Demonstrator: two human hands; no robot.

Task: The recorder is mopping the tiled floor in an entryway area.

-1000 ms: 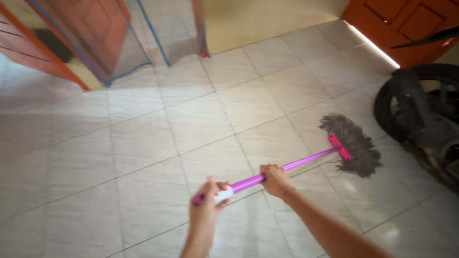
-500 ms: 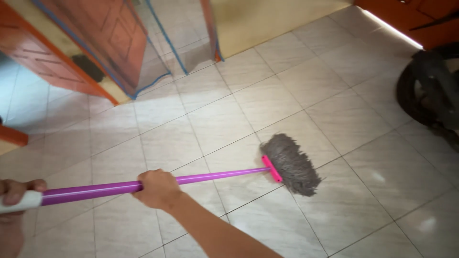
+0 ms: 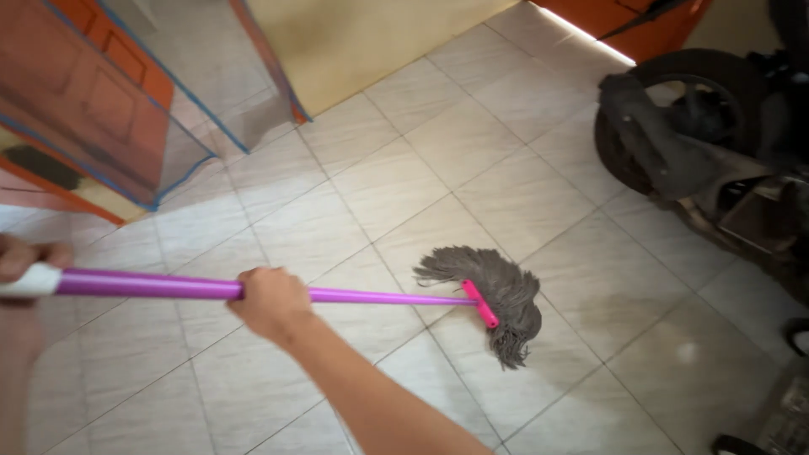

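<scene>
I hold a mop with a purple handle (image 3: pixel 371 296) and a pink clamp. Its grey string head (image 3: pixel 499 297) lies flat on the pale tiled floor (image 3: pixel 388 181), right of centre. My right hand (image 3: pixel 271 302) grips the handle near its middle. My left hand (image 3: pixel 27 268) is closed around the white cap at the handle's top end, at the left edge of the view. The handle runs almost level across the picture from left to right.
A motorbike (image 3: pixel 706 160) with a black front wheel stands at the right. An orange door with a mesh screen (image 3: pixel 101 109) hangs open at the upper left. A yellow wall (image 3: pixel 371 38) and another orange door (image 3: pixel 649 25) close off the far side.
The mop head has swept left and toward me across the tiles, then back a little to the right. My left hand has drawn far out to the left.
</scene>
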